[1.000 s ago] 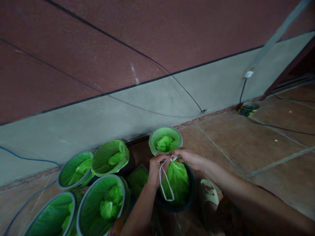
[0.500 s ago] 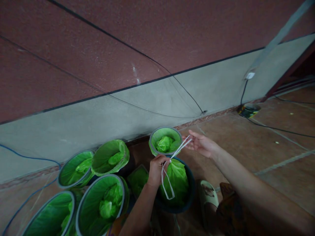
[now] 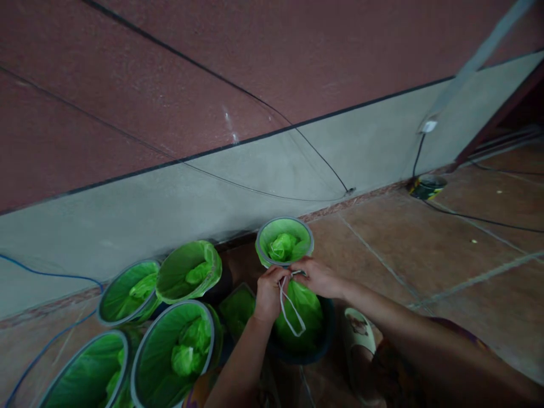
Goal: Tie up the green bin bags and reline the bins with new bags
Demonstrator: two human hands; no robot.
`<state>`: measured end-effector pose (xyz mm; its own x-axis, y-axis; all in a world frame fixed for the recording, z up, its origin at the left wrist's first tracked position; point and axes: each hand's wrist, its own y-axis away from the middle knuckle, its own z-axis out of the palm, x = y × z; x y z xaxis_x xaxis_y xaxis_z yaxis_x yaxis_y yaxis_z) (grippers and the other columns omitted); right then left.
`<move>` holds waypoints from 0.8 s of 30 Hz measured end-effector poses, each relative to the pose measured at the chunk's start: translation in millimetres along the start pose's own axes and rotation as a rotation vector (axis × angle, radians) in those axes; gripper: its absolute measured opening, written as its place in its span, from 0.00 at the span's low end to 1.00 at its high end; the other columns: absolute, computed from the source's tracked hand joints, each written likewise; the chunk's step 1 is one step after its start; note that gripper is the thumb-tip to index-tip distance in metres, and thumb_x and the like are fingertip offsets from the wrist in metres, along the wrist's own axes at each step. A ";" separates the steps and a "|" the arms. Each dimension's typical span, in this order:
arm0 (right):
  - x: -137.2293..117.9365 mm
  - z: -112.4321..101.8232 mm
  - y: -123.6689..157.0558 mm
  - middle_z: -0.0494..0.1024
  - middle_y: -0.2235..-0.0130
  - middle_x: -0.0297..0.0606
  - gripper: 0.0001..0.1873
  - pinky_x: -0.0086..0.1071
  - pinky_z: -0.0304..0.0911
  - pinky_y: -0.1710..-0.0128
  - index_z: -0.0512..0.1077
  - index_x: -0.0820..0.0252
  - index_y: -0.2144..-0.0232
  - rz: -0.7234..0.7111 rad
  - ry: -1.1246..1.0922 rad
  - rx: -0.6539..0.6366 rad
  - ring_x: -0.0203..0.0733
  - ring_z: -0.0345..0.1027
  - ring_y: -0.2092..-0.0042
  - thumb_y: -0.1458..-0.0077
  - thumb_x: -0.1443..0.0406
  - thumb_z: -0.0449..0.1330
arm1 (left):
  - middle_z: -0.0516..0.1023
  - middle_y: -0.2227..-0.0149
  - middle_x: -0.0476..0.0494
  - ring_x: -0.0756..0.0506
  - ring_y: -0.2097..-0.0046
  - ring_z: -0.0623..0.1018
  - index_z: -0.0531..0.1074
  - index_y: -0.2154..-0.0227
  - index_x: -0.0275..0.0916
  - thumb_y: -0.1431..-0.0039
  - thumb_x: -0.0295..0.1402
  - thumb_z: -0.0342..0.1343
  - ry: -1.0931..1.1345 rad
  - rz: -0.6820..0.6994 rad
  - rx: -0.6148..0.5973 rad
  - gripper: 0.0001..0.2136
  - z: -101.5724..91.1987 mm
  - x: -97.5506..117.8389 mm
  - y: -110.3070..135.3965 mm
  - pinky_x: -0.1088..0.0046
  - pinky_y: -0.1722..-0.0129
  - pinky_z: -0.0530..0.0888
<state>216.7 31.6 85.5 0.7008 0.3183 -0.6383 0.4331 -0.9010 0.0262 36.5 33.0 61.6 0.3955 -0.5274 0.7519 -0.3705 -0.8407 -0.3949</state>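
By the curled left hand (image 3: 269,293), the white drawstring (image 3: 303,327) of a green bag (image 3: 306,305) is pinched; whether anything is gripped by the bent right hand (image 3: 318,276) cannot be told. The bag is contained in a dark bucket (image 3: 329,331), near a green-lined bin (image 3: 305,241).

The light is dim, with soft shadow low on the wall (image 3: 263,158) (and fine texture looks smeared).

Counted: five round lined bins (image 3: 153,351) (four left of grip, one beyond), one squarish bin (image 3: 237,310) left; one gathered bag (image 3: 309,306), one tub (image 3: 328,331) below; one slipper (image 3: 360,330) seen right.
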 end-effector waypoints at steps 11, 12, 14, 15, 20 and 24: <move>-3.0 -11.9 4.2 0.70 0.75 0.33 0.13 0.27 0.50 0.71 0.70 0.61 0.77 0.135 0.019 -0.022 0.33 0.62 0.71 0.42 0.69 0.52 | 0.77 0.69 0.45 0.47 0.65 0.76 0.75 0.72 0.41 0.36 0.33 0.51 -0.344 -0.221 -0.212 0.11 -17.5 6.7 -1.9 0.73 0.64 0.68; -3.6 -12.5 4.3 0.70 0.75 0.33 0.13 0.27 0.50 0.71 0.69 0.61 0.77 0.140 0.024 -0.020 0.33 0.62 0.71 0.41 0.68 0.52 | 0.76 0.71 0.45 0.47 0.67 0.75 0.74 0.74 0.40 0.37 0.32 0.51 -0.320 -0.267 -0.202 0.11 -18.1 6.3 -3.0 0.73 0.65 0.67; -4.2 -14.1 4.0 0.70 0.74 0.33 0.14 0.27 0.50 0.71 0.70 0.61 0.77 0.155 0.025 -0.014 0.33 0.61 0.71 0.41 0.67 0.52 | 0.73 0.75 0.47 0.48 0.70 0.73 0.71 0.78 0.40 0.40 0.32 0.51 -0.204 -0.365 -0.162 0.12 -17.8 4.5 -5.5 0.73 0.66 0.65; -4.2 -15.1 3.7 0.70 0.75 0.33 0.14 0.27 0.50 0.71 0.70 0.60 0.76 0.157 0.016 -0.018 0.33 0.61 0.72 0.40 0.66 0.52 | 0.72 0.77 0.48 0.49 0.72 0.72 0.70 0.79 0.40 0.41 0.32 0.51 -0.130 -0.416 -0.136 0.12 -16.9 3.5 -6.9 0.73 0.68 0.65; -0.8 -15.8 2.2 0.65 0.77 0.30 0.14 0.27 0.49 0.72 0.70 0.61 0.76 0.116 -0.100 -0.032 0.32 0.58 0.73 0.40 0.62 0.54 | 0.69 0.81 0.50 0.52 0.79 0.67 0.64 0.84 0.40 0.46 0.43 0.55 0.471 -0.763 0.037 0.17 -11.1 5.3 -11.6 0.76 0.79 0.59; 2.8 -10.1 1.5 0.58 0.79 0.27 0.18 0.27 0.46 0.75 0.66 0.61 0.78 0.067 -0.291 -0.067 0.30 0.51 0.76 0.41 0.57 0.54 | 0.73 0.77 0.48 0.54 0.79 0.68 0.60 0.85 0.39 0.54 0.51 0.63 0.838 -0.852 0.073 0.24 -9.8 13.4 -11.9 0.77 0.81 0.58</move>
<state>225.1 34.2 91.5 0.5416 0.1524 -0.8267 0.4347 -0.8925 0.1202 38.1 37.1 81.6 -0.1902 0.4235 0.8857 -0.1963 -0.9003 0.3884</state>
